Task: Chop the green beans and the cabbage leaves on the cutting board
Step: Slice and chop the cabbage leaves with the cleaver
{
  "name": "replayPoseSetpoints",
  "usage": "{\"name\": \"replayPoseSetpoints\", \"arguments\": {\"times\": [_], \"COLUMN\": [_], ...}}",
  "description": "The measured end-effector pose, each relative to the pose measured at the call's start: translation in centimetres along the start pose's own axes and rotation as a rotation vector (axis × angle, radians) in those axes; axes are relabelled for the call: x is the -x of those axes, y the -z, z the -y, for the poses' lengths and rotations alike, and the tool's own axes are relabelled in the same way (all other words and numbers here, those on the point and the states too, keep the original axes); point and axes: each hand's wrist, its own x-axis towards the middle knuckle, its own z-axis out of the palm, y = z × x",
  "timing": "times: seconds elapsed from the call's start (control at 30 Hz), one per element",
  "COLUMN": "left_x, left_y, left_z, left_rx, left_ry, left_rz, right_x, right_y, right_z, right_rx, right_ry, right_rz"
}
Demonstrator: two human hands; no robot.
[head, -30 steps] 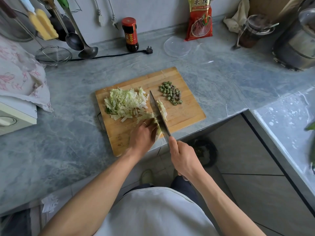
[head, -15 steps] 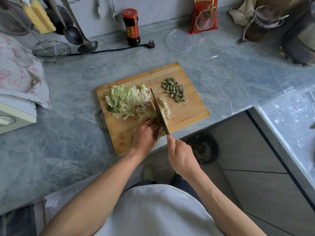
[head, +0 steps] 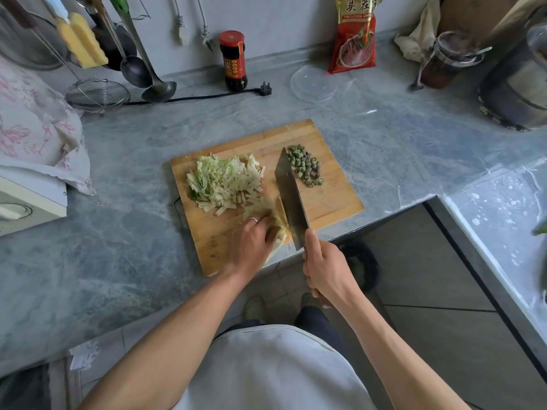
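A wooden cutting board (head: 331, 199) lies on the grey marbled counter (head: 118, 261), turned so one corner points toward the person. On its 10 o'clock part sits a heap of chopped cabbage (head: 223, 180), pale green shreds with white stem strips along the near side. At the board's 2 o'clock part lies a small pile of cut green beans (head: 305, 167), short dark-green rounds.

The left hand (head: 253, 242) rests on the uncut cabbage leaves (head: 273, 216) at the board's 6 o'clock edge, fingers curled and pressed together over them, a ring on one finger. The right hand (head: 324, 266) grips the handle of a cleaver (head: 288, 192), fingers wrapped tight around it, thumb laid along the top. The broad blade runs toward 12 o'clock, between the two piles, just beside the held leaves; whether its edge touches the board cannot be told.

At the counter's 12 o'clock stands a dark sauce bottle (head: 233, 62) with a red cap, a black plug and cord (head: 207, 97) beside it. Toward 1 o'clock lies a clear plastic lid (head: 315, 84), and behind it a red food packet (head: 353, 39) leans on the wall. At 2 o'clock stands a glass jar (head: 447, 59) holding something dark red, perhaps a chilli paste, with a spoon handle sticking out. At 11 o'clock ladles (head: 148, 75) and a wire strainer (head: 96, 94) hang or lean.
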Motion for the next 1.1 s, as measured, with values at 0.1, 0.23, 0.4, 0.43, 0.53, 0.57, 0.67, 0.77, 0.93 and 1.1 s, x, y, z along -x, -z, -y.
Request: {"name": "replayPoseSetpoints", "arguments": {"times": [0.1,0.23,0.4,0.43,0.53,0.57,0.67,0.77,0.93,1.1], "left_x": [-0.2,-0.4,-0.1,-0.1,-0.1,-0.1,0.0,0.1,0.2,0.4], "left_y": [-0.1,-0.2,0.0,0.1,0.2,0.2,0.3,0.2,0.0,0.3], "left_z": [0.1,0.3,-0.5,-0.8,-1.4,-1.4,-1.5,-1.4,-1.1,-1.6], "left_rx": [-0.048,-0.063,-0.051,-0.063,-0.102,-0.102,-0.061,-0.040,-0.040,-0.022], "left_ry": [-0.029,-0.061,-0.034,-0.026,-0.051,-0.059,-0.046,-0.022,-0.029,-0.042], "left_rz": [0.014,0.027,-0.007,-0.020,-0.056,-0.065,-0.064,-0.047,-0.049,-0.070], "right_x": [0.8,1.5,1.6,1.7,2.1,2.2,2.1,1.8,1.4,0.9], "right_y": [0.2,-0.1,-0.1,0.0,0.3,0.3,0.3,0.0,-1.0,-1.5], "right_z": [-0.2,-0.6,-1.1,-1.1,-1.1,-1.1,-1.1,-1.5,-2.1,-1.3], "right_rx": [0.035,0.092,0.129,0.137,0.144,0.152,0.181,0.180,0.180,0.136], "right_ry": [0.015,0.035,0.049,0.057,0.059,0.058,0.060,0.060,0.078,0.096], "right_rz": [0.037,0.049,0.050,0.053,0.062,0.065,0.059,0.046,0.003,-0.005]}}
